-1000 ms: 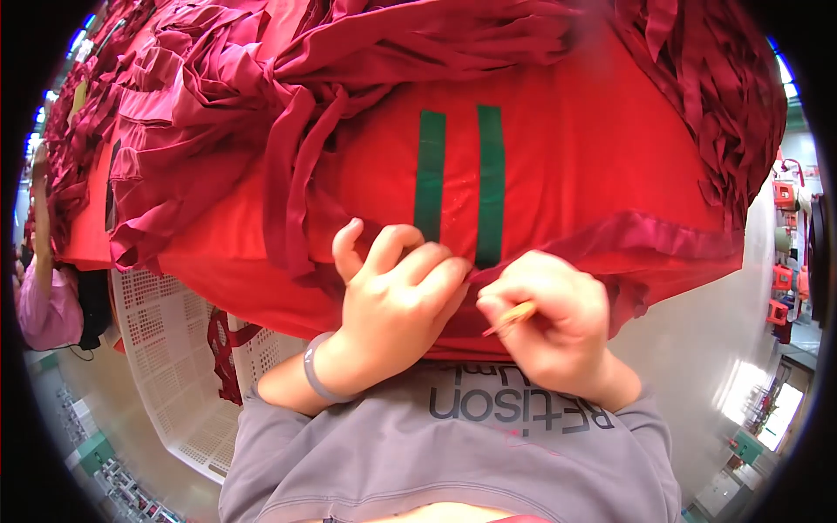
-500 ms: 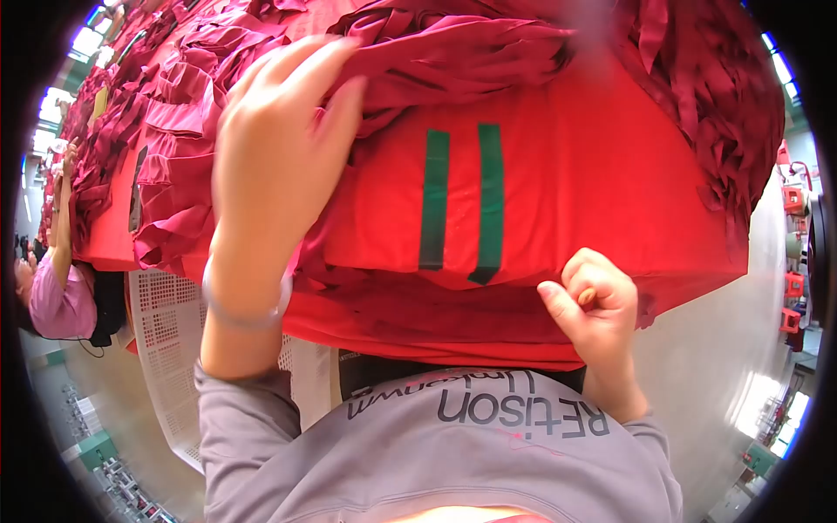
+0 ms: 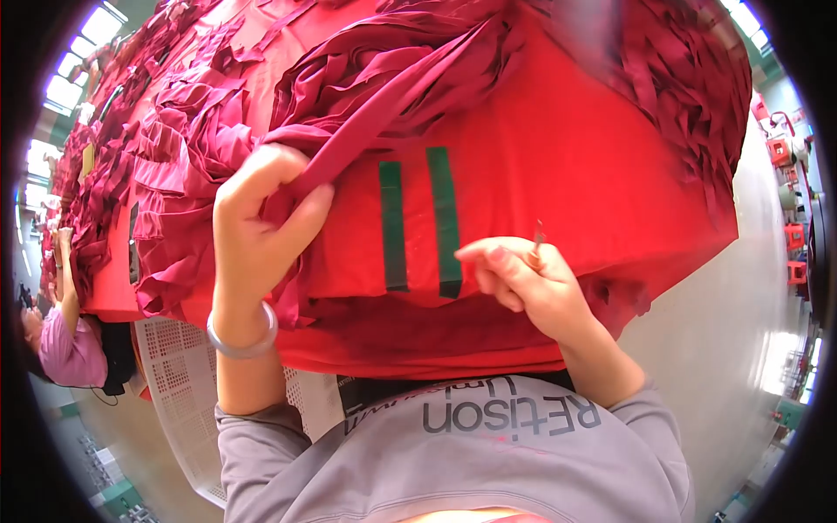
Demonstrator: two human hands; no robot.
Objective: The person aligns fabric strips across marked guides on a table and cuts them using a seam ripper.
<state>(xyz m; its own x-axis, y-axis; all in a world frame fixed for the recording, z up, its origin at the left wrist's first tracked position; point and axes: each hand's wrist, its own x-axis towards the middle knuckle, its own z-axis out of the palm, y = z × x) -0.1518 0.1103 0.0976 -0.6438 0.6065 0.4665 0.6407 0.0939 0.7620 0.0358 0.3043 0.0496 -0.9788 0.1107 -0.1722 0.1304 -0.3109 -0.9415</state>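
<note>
At the far left a person in a pink top works at the tabletop's edge, and a white perforated basket stands just below the red-covered tabletop. Next comes a loose, tangled heap of maroon fabric strips, and over its near side your left hand, the wrist ringed by a pale bracelet. Its thumb and bent fingers appear to pinch the near end of one maroon strip, which slants up and rightward from your grip into the heap in the middle. That strip should feel light, limp and a little slick, prone to snagging among its neighbours, so the flat near end, between thumb and forefinger, seems the surest hold. Your left forearm points straight forward, hand arched. Right of it, two green tape strips lie side by side on the red cover. Your right hand, well apart from the left, angles inward with its forefinger extended toward the tape, its fingers wrapped around a small slender tool, tip upward.
</note>
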